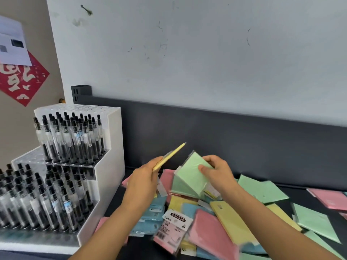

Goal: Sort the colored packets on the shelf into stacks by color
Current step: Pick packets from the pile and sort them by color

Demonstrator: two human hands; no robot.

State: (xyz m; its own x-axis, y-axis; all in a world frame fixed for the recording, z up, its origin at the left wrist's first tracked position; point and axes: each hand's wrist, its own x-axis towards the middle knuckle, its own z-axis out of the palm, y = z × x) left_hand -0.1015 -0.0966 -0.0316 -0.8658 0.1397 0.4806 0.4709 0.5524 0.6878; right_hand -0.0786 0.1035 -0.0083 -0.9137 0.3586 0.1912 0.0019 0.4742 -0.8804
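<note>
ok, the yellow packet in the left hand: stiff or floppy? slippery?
Probably fairly stiff: the yellow packet juts straight out of the left hand without drooping. Likely light, since a pinch at one end carries it. Its clear film wrap may be slippery.

We can read just 1 thing: "STICKY NOTE", white letters on a black patch, upside down to us, on the white card (178, 218) at the top of a pink packet (170, 241). The red paper (22, 81) has big white brush signs we can't read. White sheet (13, 44) & pen labels (66, 205): too blurry
</note>
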